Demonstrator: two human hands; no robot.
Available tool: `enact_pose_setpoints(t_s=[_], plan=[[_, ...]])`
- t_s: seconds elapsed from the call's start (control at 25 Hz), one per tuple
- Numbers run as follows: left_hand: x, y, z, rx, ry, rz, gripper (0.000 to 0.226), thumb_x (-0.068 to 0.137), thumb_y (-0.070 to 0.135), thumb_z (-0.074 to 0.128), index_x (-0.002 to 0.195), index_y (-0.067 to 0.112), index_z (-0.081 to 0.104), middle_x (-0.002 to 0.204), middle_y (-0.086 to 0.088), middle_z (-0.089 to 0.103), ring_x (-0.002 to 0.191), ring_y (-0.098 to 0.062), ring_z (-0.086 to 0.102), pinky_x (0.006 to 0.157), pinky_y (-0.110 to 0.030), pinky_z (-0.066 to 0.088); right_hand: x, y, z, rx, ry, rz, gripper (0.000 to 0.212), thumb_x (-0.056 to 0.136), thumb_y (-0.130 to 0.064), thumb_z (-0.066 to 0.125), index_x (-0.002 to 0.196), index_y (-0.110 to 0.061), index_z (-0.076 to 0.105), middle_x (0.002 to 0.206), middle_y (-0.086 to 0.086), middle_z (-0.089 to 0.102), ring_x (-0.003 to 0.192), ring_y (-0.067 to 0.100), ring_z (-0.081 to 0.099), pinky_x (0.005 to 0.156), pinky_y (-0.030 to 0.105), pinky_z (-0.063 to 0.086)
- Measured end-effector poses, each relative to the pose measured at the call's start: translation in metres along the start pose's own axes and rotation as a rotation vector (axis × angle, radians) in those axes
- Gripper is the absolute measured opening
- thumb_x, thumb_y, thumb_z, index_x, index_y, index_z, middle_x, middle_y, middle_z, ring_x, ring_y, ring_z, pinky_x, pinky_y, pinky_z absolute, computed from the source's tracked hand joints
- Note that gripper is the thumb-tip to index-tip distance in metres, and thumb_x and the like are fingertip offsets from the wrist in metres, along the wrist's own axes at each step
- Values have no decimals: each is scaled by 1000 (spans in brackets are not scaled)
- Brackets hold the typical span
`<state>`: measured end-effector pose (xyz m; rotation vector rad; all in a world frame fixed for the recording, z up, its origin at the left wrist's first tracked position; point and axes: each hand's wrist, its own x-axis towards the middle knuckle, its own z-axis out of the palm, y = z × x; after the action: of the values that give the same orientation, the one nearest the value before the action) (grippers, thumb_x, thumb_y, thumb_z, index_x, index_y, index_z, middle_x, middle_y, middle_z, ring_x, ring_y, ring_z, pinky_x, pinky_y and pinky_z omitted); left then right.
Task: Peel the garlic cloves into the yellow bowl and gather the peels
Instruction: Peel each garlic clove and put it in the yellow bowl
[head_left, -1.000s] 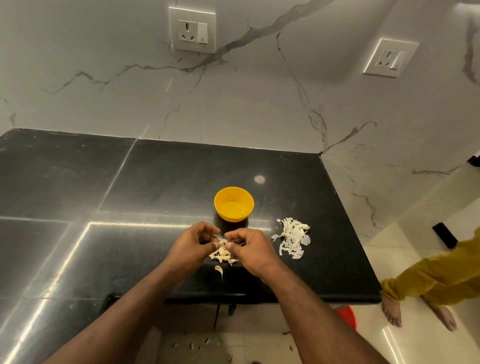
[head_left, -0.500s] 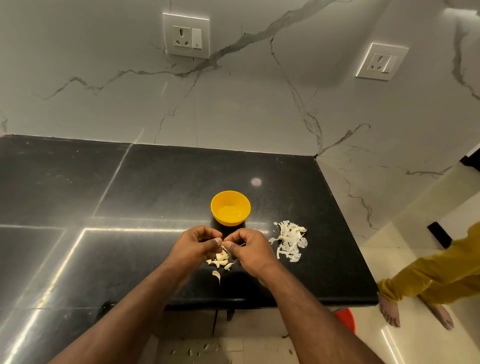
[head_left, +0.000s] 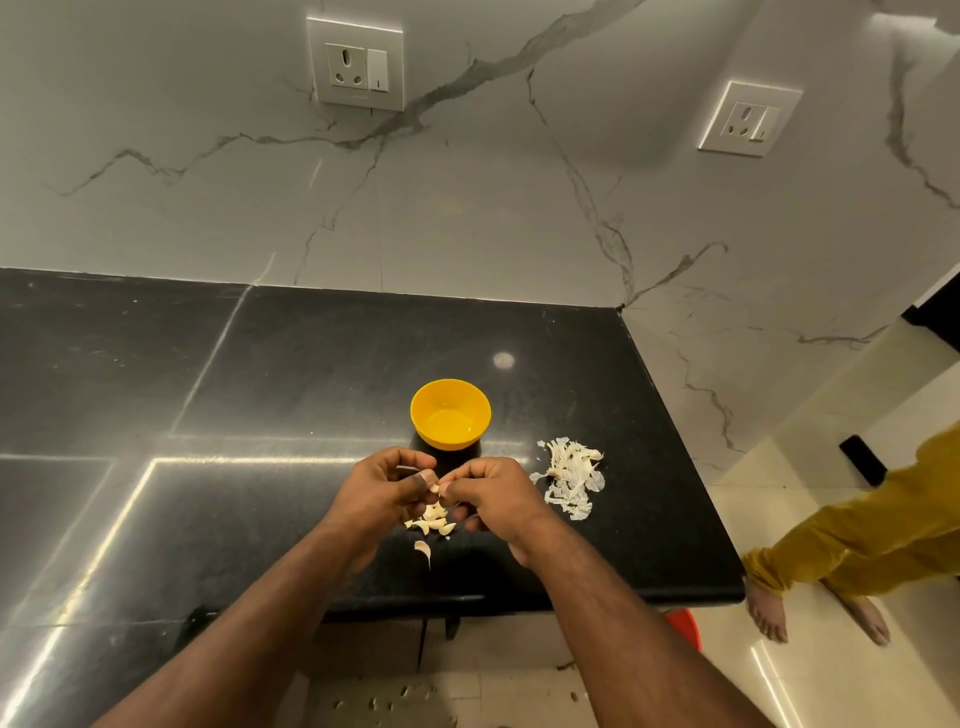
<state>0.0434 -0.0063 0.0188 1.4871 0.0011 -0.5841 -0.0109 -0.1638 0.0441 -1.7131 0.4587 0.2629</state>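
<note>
A small yellow bowl (head_left: 450, 413) stands on the black counter (head_left: 291, 374), and I cannot tell if anything lies in it. Just in front of it my left hand (head_left: 382, 493) and my right hand (head_left: 491, 493) meet, both pinching one garlic clove (head_left: 434, 488) between fingertips. Below the hands several loose garlic cloves (head_left: 432, 522) lie on the counter, with one clove (head_left: 423, 551) apart nearer the front edge. A heap of white peels (head_left: 570, 478) sits to the right of the hands.
The counter's front edge and right end are close to the hands. A person in yellow trousers (head_left: 872, 535) stands barefoot on the floor at the right. A red object (head_left: 685, 626) shows under the counter edge. Peel scraps lie on the floor below.
Both hands have lifted slightly off the clove pile while still working one clove between them. The camera has tilted a little; bowl and peel heap have not moved.
</note>
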Motion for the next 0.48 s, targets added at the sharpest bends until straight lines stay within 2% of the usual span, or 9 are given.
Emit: enact_pose_setpoints(t_s=[0.12,0.28,0.48], plan=[[0,-2,1,36,2,45,13,93,0,64,105,6,68,84,-11,74,76,-21,67,65,-28,53,0,-4,0,49,-7,68,12,88,-8,62,89,-1,72,70,5,66,61,16,54,53,24,41],[1,-2,5,87,15,126,16,92,-4,64,100,8,69,81,-5,74,73,-16,67,65,-26,52,-3,-9,1,114,-33,135,10,87,-9,61,80,-10,67,66,4,61,54,12,50,53,24,37],[1,1,9,189,32,208,23,92,-9,62,93,12,70,86,-6,70,75,-15,63,65,-23,52,0,-8,1,141,-27,173,11,88,-11,61,78,-13,66,63,0,62,54,12,54,56,24,40]])
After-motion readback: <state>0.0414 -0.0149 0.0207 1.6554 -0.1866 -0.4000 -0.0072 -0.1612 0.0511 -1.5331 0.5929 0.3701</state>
